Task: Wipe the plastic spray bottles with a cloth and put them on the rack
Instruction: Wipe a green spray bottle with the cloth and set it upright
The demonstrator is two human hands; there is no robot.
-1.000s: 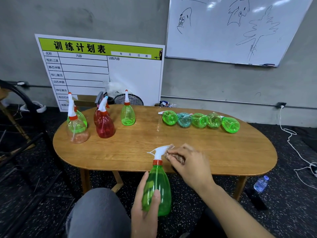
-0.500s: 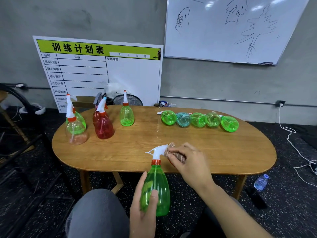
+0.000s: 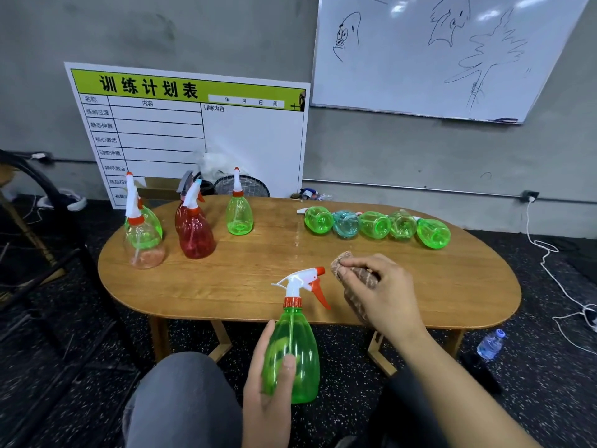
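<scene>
Green spray bottle (image 3: 292, 360) held upright at the near edge of the tabletop (image 3: 468, 286), low over the lap, left hand (image 3: 268, 399) wrapped round its belly with the thumb across the front. Cloth (image 3: 353, 279) bunched in the pinching right hand (image 3: 378, 292), just right of the white trigger head (image 3: 302, 281), not touching. Five bottles lying in a row (image 3: 376, 225) far right, several standing far left. Probably slick plastic, so could twist or slip out under hard rubbing. No obvious rack in sight.
</scene>
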